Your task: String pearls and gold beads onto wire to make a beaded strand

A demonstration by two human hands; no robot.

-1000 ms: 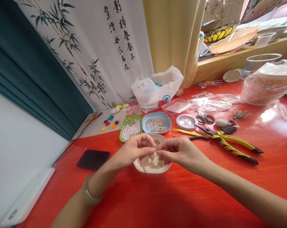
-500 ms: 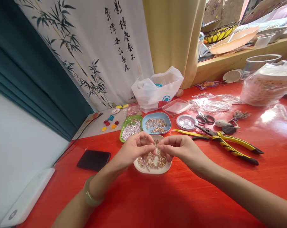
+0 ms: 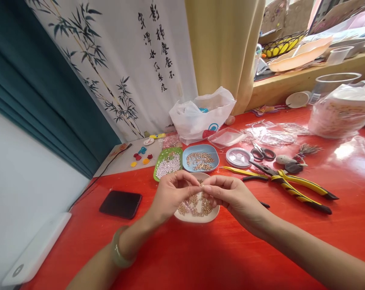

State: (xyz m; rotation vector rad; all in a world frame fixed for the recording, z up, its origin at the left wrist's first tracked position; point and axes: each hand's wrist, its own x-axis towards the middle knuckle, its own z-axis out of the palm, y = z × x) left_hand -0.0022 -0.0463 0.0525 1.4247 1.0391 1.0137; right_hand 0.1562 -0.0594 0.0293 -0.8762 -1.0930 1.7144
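Observation:
My left hand (image 3: 173, 193) and my right hand (image 3: 227, 193) meet fingertip to fingertip above a white dish (image 3: 197, 219) of gold and pinkish beads. Each is closed in a pinch of thumb and forefinger; whatever lies between the tips is too small to name. Just behind the dish are a green tray (image 3: 155, 173) with white pearl beads (image 3: 169, 164) and a blue tray (image 3: 214, 153) with gold pieces (image 3: 200, 158). A bangle circles my left wrist.
A black phone (image 3: 120, 204) lies left of my hands. Yellow-black pliers (image 3: 300, 189), scissors (image 3: 262, 153) and a round white lid (image 3: 238, 157) lie to the right. Farther back are a white plastic bag (image 3: 202, 117) and a wrapped tub (image 3: 341, 112).
My hands have come together so that their fingertips touch. The view has shifted slightly, and a dark handle tip now shows beside my right wrist.

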